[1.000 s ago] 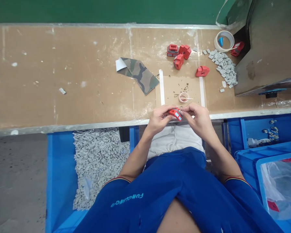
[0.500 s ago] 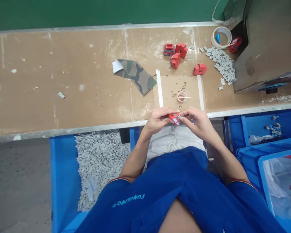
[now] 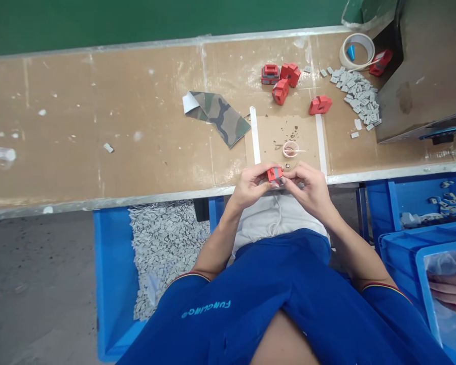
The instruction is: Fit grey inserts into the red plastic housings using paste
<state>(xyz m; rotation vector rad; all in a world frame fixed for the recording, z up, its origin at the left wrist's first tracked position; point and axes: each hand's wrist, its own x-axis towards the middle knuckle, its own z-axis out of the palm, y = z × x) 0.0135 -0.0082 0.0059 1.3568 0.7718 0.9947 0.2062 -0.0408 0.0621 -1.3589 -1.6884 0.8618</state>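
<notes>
Factory assembly bench [image 3: 98, 121], blue parts bins [image 3: 113, 284]

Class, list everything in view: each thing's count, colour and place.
bench: one, tan, across the view
loose red blocks: five, red, far end of bench
held red block: one, red, between the hands
tape roll: one, white, far right corner
camouflage sheet: one, green-brown, bench middle
small cup: one, pale, near the hands
grey tiles: many, grey, heaped at bench right
bin: one, blue, below bench, holding grey tiles
left hand: one, holding the block
right hand: one, fingers on the block
</notes>
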